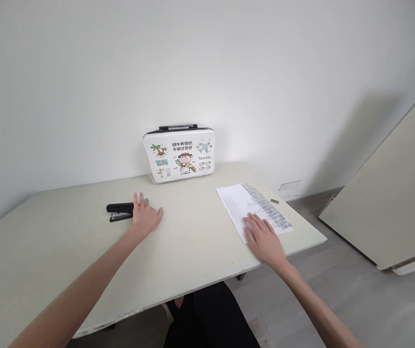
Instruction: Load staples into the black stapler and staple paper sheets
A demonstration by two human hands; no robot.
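Observation:
A black stapler (120,208) lies on the left side of the table, its jaws parted a little at the near end. My left hand (145,216) rests over its right end, two fingers stretched out and the thumb apart; the hand hides part of the stapler. A small grey piece (147,201) shows just past those fingertips. On the right lies a printed sheet of paper (234,205) with a band of grey blocks along one edge. My right hand (265,239) lies spread over the sheet's near part, fingers touching it. Beside the paper is a small dark grey strip (274,201).
A white case (202,137) with cartoon prints and a black handle leans upright against the wall at the back of the pale table (185,241). A pale panel (384,203) stands on the floor to the right. The table's front edge runs close to my legs.

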